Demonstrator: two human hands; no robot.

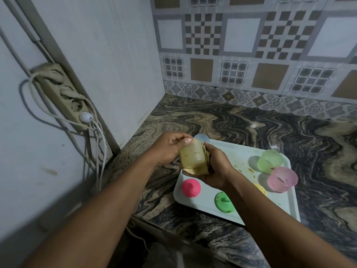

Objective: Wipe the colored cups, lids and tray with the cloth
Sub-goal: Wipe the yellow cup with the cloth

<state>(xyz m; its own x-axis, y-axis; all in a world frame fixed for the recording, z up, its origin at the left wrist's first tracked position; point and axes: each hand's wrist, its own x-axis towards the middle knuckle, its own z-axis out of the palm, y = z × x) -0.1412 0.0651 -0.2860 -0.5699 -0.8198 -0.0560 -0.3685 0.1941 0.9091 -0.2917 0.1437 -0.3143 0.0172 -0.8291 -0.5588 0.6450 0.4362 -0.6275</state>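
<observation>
My left hand (pixel 167 149) grips a translucent yellow cup (pixel 192 154) above the left end of the white tray (pixel 239 154). My right hand (pixel 214 171) holds a yellowish cloth (pixel 197 170) pressed against the cup's side and underside. A green cup (pixel 269 160) and a pink cup (pixel 282 178) lie tilted on the tray's right side. A pink lid (pixel 190 187), a green lid (pixel 224 202) and a yellow lid (pixel 260 188), partly hidden by my right arm, lie on the tray. A pale blue lid (pixel 201 137) peeks out behind the cup. Yellow stains dot the tray.
The tray sits on a marbled counter (pixel 251 122) near its front edge. A white wall on the left carries a power strip (pixel 63 95) with hanging cables. Patterned tiles back the counter.
</observation>
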